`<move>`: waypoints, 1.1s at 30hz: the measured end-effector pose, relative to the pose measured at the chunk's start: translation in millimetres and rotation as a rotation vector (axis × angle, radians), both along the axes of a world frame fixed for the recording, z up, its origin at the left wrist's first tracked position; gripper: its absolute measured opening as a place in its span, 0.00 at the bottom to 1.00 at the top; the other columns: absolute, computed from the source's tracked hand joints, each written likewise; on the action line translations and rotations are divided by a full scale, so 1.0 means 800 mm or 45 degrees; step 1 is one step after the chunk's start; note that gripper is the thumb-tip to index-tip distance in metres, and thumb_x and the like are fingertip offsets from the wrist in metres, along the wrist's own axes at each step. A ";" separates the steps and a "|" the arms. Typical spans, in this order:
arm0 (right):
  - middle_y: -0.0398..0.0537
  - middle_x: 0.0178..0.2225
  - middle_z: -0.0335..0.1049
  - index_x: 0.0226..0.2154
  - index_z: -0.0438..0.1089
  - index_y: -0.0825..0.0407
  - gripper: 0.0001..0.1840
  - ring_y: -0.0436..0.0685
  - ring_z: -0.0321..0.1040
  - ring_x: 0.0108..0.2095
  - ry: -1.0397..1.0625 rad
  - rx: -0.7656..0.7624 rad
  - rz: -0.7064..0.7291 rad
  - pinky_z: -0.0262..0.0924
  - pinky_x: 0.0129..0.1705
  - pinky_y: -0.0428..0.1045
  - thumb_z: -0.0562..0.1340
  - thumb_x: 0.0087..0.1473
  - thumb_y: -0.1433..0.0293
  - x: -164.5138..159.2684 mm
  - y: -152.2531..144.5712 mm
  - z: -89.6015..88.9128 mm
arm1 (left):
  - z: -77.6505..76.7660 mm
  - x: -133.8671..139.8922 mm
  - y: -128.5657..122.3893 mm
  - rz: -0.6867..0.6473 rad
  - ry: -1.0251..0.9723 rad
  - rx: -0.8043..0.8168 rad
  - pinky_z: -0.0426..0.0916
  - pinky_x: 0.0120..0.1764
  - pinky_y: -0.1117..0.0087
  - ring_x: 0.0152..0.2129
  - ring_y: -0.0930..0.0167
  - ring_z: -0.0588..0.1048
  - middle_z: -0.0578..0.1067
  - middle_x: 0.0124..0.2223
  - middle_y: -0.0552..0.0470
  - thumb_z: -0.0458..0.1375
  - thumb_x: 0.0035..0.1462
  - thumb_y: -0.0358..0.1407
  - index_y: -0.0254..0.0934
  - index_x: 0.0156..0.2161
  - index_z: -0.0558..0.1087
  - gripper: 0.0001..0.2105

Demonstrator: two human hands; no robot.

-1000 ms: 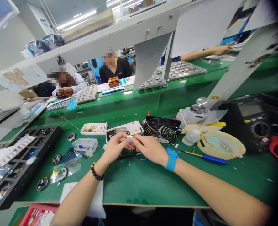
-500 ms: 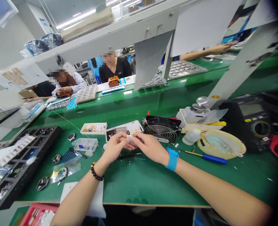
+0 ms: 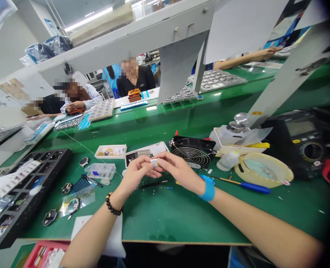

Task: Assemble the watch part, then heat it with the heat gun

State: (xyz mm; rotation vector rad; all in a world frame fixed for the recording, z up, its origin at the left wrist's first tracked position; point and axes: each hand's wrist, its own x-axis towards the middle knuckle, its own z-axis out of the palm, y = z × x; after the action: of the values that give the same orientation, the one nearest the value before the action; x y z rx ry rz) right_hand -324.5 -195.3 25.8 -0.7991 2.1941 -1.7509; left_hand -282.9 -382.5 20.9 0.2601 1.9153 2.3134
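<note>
A small white rectangular piece point(image 3: 154, 162) is held up between my two hands over the middle of the bench. My left hand point(image 3: 137, 172) pinches its left side, and a black bead bracelet circles that wrist. From the other side my right hand point(image 3: 178, 168) closes on the same piece with thumb and fingers; a blue band point(image 3: 208, 188) wraps this wrist. What the piece is, I cannot make out. Just behind the hands sits a white box point(image 3: 159, 148) with parts in it, partly covered by my fingers. Below them a dark pen-like tool point(image 3: 153, 184) lies on the green mat.
A black fan point(image 3: 193, 152) stands right of the hands, with a blue-handled screwdriver point(image 3: 254, 188), a yellowish bowl point(image 3: 241, 173) and a multimeter point(image 3: 304, 143) beyond. Leftward are a clear plastic case point(image 3: 100, 171), watch parts point(image 3: 51, 217) and a black tray point(image 3: 67, 153). Co-workers sit across the bench.
My right hand has shifted slightly up and right, its fingers parting a little from the left hand's. More of the white piece shows now.
</note>
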 end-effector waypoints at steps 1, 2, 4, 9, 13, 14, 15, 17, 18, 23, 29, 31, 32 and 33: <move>0.47 0.47 0.72 0.47 0.72 0.53 0.24 0.52 0.69 0.47 0.000 -0.011 0.007 0.62 0.52 0.49 0.57 0.62 0.51 0.000 0.000 0.000 | -0.001 0.000 0.000 -0.006 0.007 0.004 0.77 0.37 0.72 0.31 0.67 0.82 0.82 0.38 0.41 0.67 0.57 0.46 0.31 0.41 0.70 0.19; 0.48 0.47 0.72 0.47 0.72 0.53 0.24 0.52 0.69 0.47 0.000 -0.022 0.013 0.63 0.52 0.49 0.58 0.62 0.51 -0.001 0.000 0.000 | -0.001 0.000 0.000 -0.010 0.014 0.009 0.77 0.37 0.72 0.31 0.67 0.82 0.82 0.38 0.41 0.68 0.57 0.46 0.31 0.41 0.70 0.19; 0.48 0.47 0.72 0.47 0.73 0.54 0.24 0.51 0.70 0.46 0.008 -0.048 0.027 0.64 0.51 0.47 0.58 0.62 0.52 -0.002 0.001 0.000 | -0.001 0.001 0.000 -0.012 0.025 0.014 0.77 0.36 0.71 0.31 0.67 0.82 0.81 0.37 0.41 0.68 0.57 0.46 0.31 0.41 0.71 0.19; 0.48 0.46 0.72 0.47 0.73 0.54 0.23 0.49 0.70 0.43 0.038 -0.103 0.066 0.66 0.46 0.44 0.60 0.63 0.52 -0.003 0.002 -0.003 | 0.001 0.003 0.001 -0.002 0.041 -0.009 0.77 0.36 0.71 0.30 0.67 0.82 0.81 0.36 0.41 0.69 0.57 0.47 0.30 0.39 0.71 0.20; 0.46 0.45 0.73 0.47 0.73 0.53 0.22 0.48 0.70 0.43 0.078 -0.083 0.058 0.66 0.46 0.44 0.60 0.63 0.53 -0.002 0.002 -0.004 | 0.000 0.003 0.001 -0.018 0.065 0.003 0.77 0.36 0.72 0.30 0.68 0.82 0.81 0.35 0.42 0.68 0.59 0.45 0.30 0.39 0.70 0.18; 0.46 0.45 0.73 0.47 0.73 0.53 0.22 0.47 0.70 0.43 0.079 -0.076 0.057 0.66 0.46 0.44 0.60 0.63 0.53 -0.001 0.002 -0.004 | 0.000 0.003 0.001 -0.026 0.070 0.009 0.77 0.36 0.72 0.30 0.68 0.82 0.81 0.35 0.42 0.67 0.59 0.45 0.30 0.39 0.70 0.18; 0.46 0.45 0.73 0.47 0.73 0.53 0.22 0.47 0.70 0.43 0.079 -0.071 0.056 0.66 0.46 0.44 0.60 0.62 0.53 -0.001 0.002 -0.003 | -0.001 0.003 0.001 -0.033 0.074 0.016 0.77 0.36 0.72 0.30 0.68 0.82 0.81 0.35 0.42 0.67 0.60 0.44 0.30 0.39 0.70 0.17; 0.46 0.44 0.73 0.46 0.73 0.53 0.22 0.47 0.70 0.42 0.080 -0.066 0.056 0.66 0.45 0.44 0.60 0.62 0.52 -0.001 0.002 -0.003 | -0.003 0.002 0.000 -0.040 0.077 0.025 0.77 0.36 0.72 0.30 0.68 0.82 0.81 0.36 0.42 0.67 0.60 0.43 0.30 0.40 0.70 0.17; 0.46 0.44 0.73 0.46 0.73 0.53 0.22 0.47 0.70 0.41 0.083 -0.067 0.056 0.66 0.45 0.43 0.61 0.62 0.52 -0.001 0.002 -0.002 | -0.003 0.002 -0.001 -0.042 0.077 0.028 0.77 0.36 0.72 0.30 0.68 0.82 0.81 0.36 0.42 0.67 0.60 0.43 0.30 0.40 0.71 0.17; 0.45 0.43 0.73 0.46 0.73 0.54 0.22 0.45 0.70 0.41 0.058 -0.091 0.066 0.66 0.45 0.41 0.61 0.62 0.52 -0.002 0.002 -0.003 | -0.003 0.003 -0.001 -0.058 0.080 0.050 0.77 0.35 0.73 0.30 0.68 0.82 0.81 0.35 0.42 0.67 0.60 0.43 0.30 0.40 0.70 0.16; 0.45 0.42 0.73 0.45 0.73 0.54 0.22 0.45 0.70 0.40 0.041 -0.106 0.066 0.65 0.44 0.41 0.62 0.62 0.53 -0.004 0.000 -0.004 | -0.004 0.002 -0.001 -0.076 0.098 0.069 0.77 0.35 0.73 0.30 0.68 0.82 0.81 0.36 0.41 0.66 0.60 0.42 0.30 0.40 0.70 0.16; 0.45 0.42 0.73 0.45 0.73 0.54 0.22 0.45 0.70 0.40 0.066 -0.098 0.070 0.65 0.44 0.41 0.61 0.62 0.53 -0.004 0.001 -0.004 | -0.005 0.001 -0.002 -0.082 0.103 0.078 0.77 0.35 0.72 0.30 0.68 0.82 0.81 0.36 0.42 0.66 0.60 0.42 0.30 0.41 0.70 0.15; 0.45 0.42 0.73 0.45 0.73 0.54 0.21 0.45 0.70 0.41 0.075 -0.093 0.068 0.65 0.44 0.41 0.61 0.62 0.53 -0.003 0.001 -0.004 | -0.005 0.001 -0.002 -0.083 0.105 0.079 0.77 0.36 0.72 0.30 0.68 0.82 0.82 0.36 0.42 0.66 0.61 0.42 0.30 0.41 0.70 0.15; 0.45 0.42 0.73 0.45 0.73 0.53 0.21 0.45 0.70 0.41 0.085 -0.087 0.067 0.65 0.44 0.41 0.61 0.62 0.53 -0.003 0.001 -0.004 | -0.005 0.001 -0.002 -0.084 0.106 0.078 0.77 0.36 0.72 0.31 0.68 0.82 0.82 0.36 0.42 0.66 0.61 0.42 0.30 0.41 0.70 0.15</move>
State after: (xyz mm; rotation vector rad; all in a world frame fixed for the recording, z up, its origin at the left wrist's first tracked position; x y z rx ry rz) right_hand -327.0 -194.2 22.9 -0.9352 2.1446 -1.8075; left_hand -281.8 -384.1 17.2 0.4257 1.8446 2.3563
